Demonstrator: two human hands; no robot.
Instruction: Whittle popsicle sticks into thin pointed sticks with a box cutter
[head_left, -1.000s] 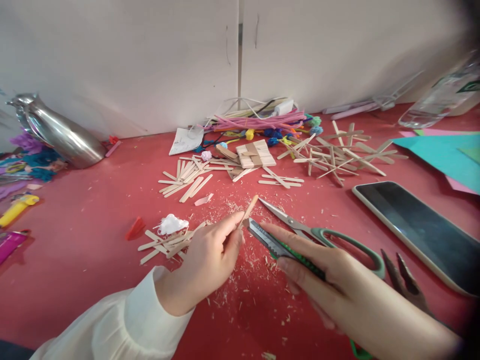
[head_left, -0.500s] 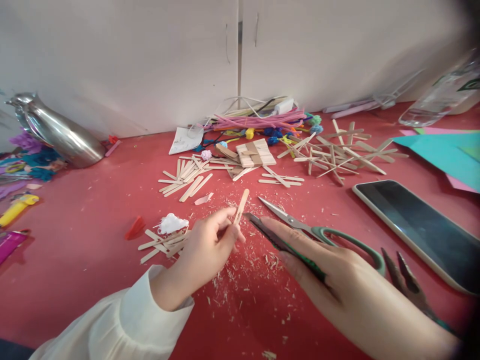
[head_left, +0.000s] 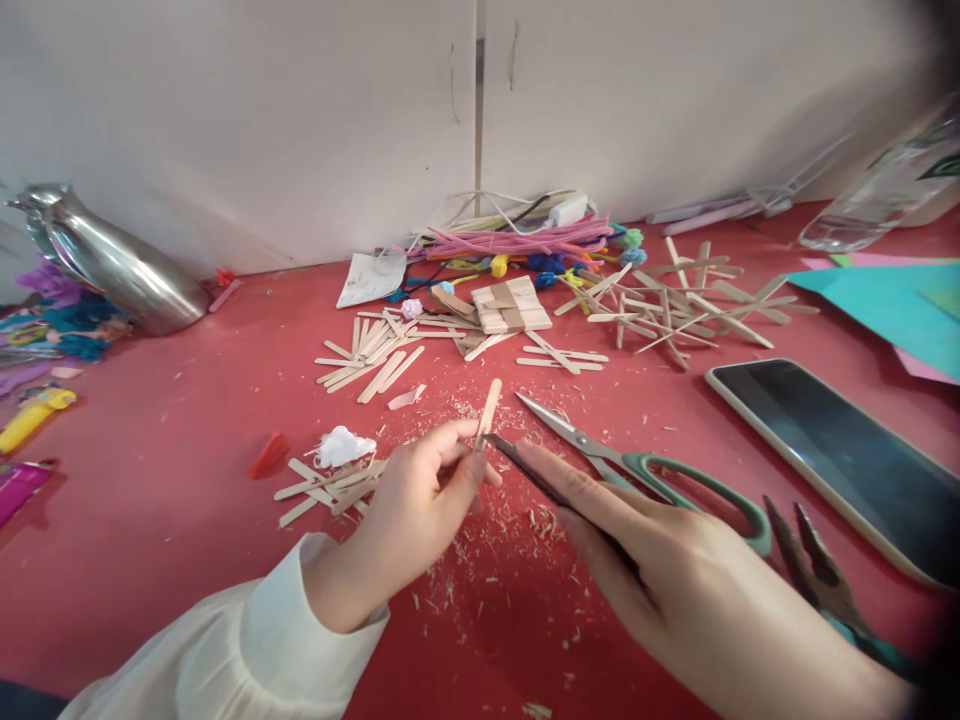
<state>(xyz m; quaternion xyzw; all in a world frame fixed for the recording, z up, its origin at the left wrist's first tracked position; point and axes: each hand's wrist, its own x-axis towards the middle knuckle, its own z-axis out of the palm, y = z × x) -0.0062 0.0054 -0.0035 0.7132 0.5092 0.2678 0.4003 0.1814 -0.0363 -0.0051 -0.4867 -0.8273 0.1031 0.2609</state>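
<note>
Between the thumb and fingers of my left hand [head_left: 420,500] a wooden craft stick [head_left: 490,405] is pinched, its rounded end pointing up and away. My right hand [head_left: 660,540] grips a utility knife [head_left: 536,470], index finger stretched along its top. The blade tip touches, or nearly touches, the stick just above my left thumb. Fine wood shavings [head_left: 495,570] lie scattered on the red table [head_left: 187,520] beneath both hands. Green-handled scissors [head_left: 622,460] lie partly open, just beyond my right hand, which hides some of the knife's handle.
Loose craft sticks [head_left: 371,350] lie in piles ahead, with a tangled heap [head_left: 690,300] further right. A phone [head_left: 825,460] and pliers [head_left: 817,570] are on the right. A steel jug [head_left: 127,265] stands at back left. Pink pipe cleaners [head_left: 517,243] lie by the white cabinet [head_left: 300,120].
The knife has moved slightly left, its tip going from beside the stick to against or very near it. My left hand and the stick have shifted slightly right.
</note>
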